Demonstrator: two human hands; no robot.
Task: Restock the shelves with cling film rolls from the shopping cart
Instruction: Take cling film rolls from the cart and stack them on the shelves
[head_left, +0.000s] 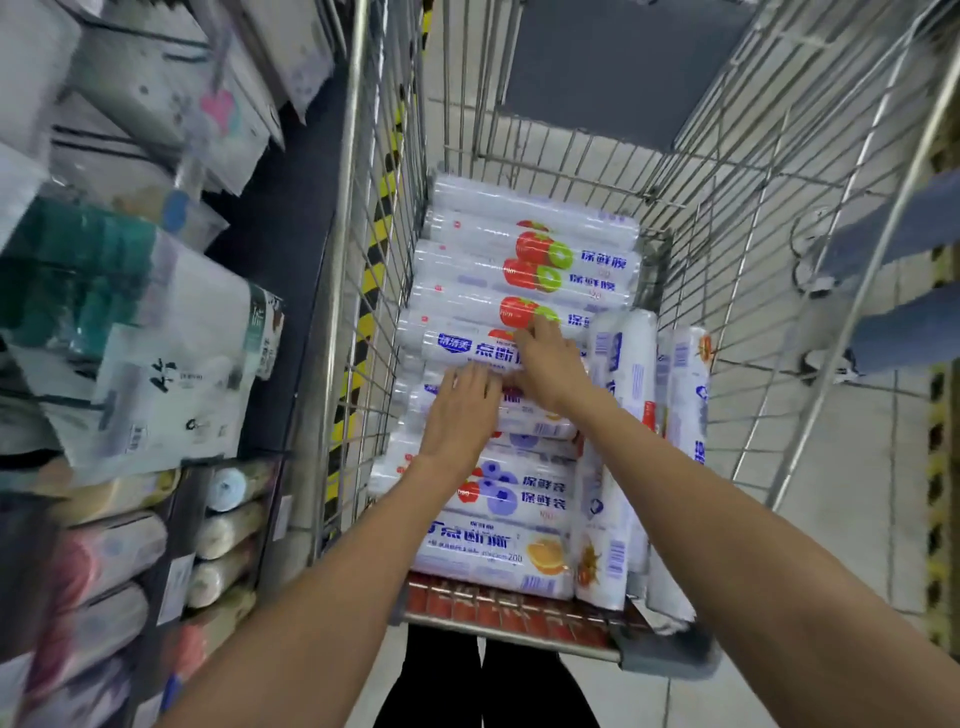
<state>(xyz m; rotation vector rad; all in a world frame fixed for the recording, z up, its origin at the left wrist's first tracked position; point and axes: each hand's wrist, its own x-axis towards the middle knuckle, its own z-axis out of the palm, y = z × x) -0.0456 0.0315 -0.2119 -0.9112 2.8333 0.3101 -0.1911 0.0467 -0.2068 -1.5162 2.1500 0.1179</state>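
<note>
The cart (335, 291) is bare wire metal with a bright, smooth shine, and it has a matt grey plastic flap (623, 67) at its far end and a grey plastic corner cap (670, 657) on the near rim. The cling film rolls (524, 260) in it are wrapped in thin glossy plastic that catches the light, printed in white, red, green and blue. The packs (171, 332) on the dark matt shelf (280, 249) are in shiny plastic film too, and the floor (841, 509) is pale smooth tile with a dull sheen.
</note>
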